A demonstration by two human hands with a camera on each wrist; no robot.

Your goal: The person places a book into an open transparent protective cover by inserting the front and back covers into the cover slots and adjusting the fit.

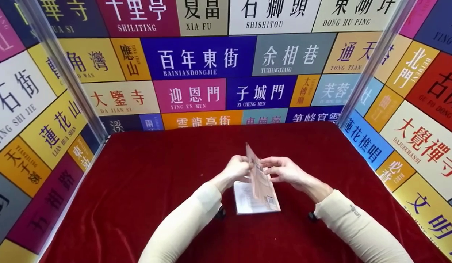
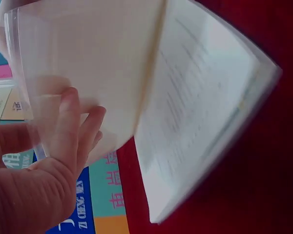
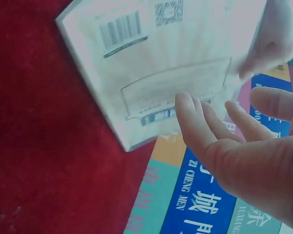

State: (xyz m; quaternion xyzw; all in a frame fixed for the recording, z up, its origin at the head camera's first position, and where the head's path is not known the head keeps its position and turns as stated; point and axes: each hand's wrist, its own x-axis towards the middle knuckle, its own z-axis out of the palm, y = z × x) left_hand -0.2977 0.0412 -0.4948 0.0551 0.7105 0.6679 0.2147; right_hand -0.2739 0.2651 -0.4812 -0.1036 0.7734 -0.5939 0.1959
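A book with a pale pinkish cover [image 1: 261, 182] stands partly opened over the cloth, its white printed pages [image 1: 245, 199] spread below. My left hand [image 1: 236, 167] grips the cover near its upper edge, thumb on one side and fingers on the inner face. In the left wrist view a see-through plastic jacket [image 2: 27, 63] wraps that cover. My right hand [image 1: 287, 171] is at the other side, its loosely extended fingers right at the outer face. The right wrist view shows a barcode [image 3: 121, 30] and a printed box on that face.
Dark red cloth [image 1: 167, 171] covers the table. Upright panels [image 1: 196, 58] with colourful place-name signs enclose the back and both sides, with metal posts [image 1: 372, 65] at the corners.
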